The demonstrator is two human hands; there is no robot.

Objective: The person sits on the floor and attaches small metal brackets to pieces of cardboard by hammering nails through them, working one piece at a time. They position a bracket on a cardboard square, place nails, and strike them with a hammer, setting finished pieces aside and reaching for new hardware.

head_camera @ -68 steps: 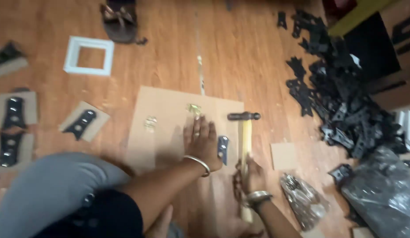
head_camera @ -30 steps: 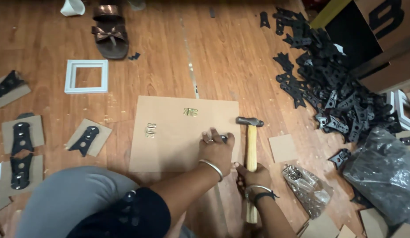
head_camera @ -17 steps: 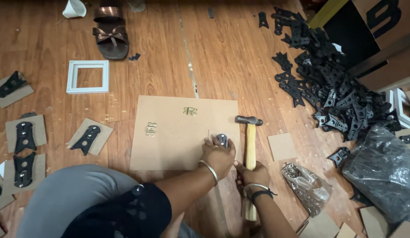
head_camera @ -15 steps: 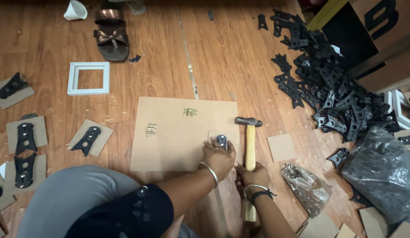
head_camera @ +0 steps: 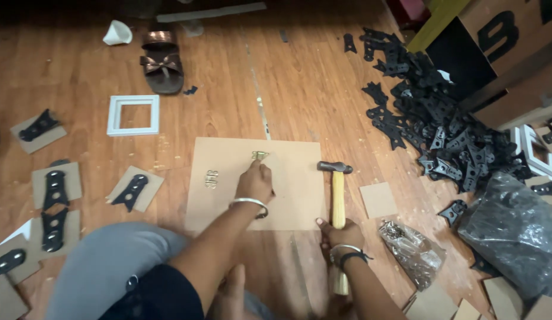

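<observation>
Wooden floor (head_camera: 300, 77), bare beyond the board's far edge. Cardboard board (head_camera: 288, 195) at centre; heap of black metal brackets (head_camera: 442, 130) far right. Right hand (head_camera: 341, 234) grips the hammer (head_camera: 336, 195) at the board's right edge. Left hand (head_camera: 256, 182), fingers pinched, reaches the small brass fitting (head_camera: 259, 156) near the far edge.

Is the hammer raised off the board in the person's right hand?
No: the hammer lies flat with its head on the brown board, and the right hand rests on its wooden handle.
</observation>
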